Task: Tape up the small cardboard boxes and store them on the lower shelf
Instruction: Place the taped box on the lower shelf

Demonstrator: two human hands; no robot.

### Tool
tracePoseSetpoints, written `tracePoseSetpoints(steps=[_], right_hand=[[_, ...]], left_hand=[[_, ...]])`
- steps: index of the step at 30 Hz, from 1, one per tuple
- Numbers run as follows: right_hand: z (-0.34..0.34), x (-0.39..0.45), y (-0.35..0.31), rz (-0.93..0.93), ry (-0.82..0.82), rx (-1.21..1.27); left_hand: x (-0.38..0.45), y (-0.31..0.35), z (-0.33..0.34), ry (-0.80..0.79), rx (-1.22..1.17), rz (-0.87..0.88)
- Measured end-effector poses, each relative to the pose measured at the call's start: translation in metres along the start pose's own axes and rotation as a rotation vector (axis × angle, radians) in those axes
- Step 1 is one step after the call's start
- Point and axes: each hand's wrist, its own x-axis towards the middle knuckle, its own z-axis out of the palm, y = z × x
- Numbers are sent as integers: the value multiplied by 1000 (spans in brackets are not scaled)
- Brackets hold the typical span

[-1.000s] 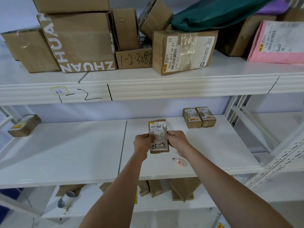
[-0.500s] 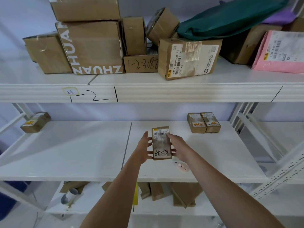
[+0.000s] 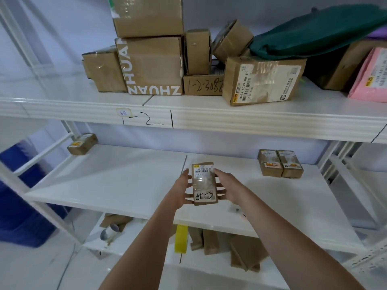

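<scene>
**Small taped box held between both hands above the middle shelf**

Leftmost, a blue plastic bin (image 3: 25,195) stands on the floor beside the white metal rack. At the far left edge of the smooth white middle shelf (image 3: 117,185) sits one small brown carton (image 3: 82,144) with a yellow-marked label. Above it, the upper shelf (image 3: 188,116) carries stacked corrugated boxes, one printed "ZHUAN" (image 3: 151,65), another hand-marked "1-2-3086" (image 3: 202,85).

At centre, the left hand (image 3: 182,191) presses spread fingers against the left side of the small cardboard box (image 3: 204,184), and the right hand (image 3: 227,188) grasps its right side, fingers curled around the edge. The box is a narrow rectangular block held over the middle shelf, its top face glossy with clear tape over a barcode label and black handwriting near the lower end.

Further right, two small taped boxes (image 3: 280,163) stand touching side by side at the back. Up top lie a green cloth bag (image 3: 318,32) and a pink mailer (image 3: 370,78).
</scene>
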Motion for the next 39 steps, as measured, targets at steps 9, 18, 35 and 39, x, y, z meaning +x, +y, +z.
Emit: tracePoseSetpoints(steps=[9,18,35,39], right_hand=[[101,14,8,-150,23,-102],[226,22,10,-255,15,-40],[448,89,-25,-350,62,-59],[478,123,-33,-340,76,-74]], left_hand=[[-20,-11,-68,225,-77,228],[-27,-4,-179,362,-218,283],[9,38,-393,468,-236,390],[32,47,-425,453,-224,378]])
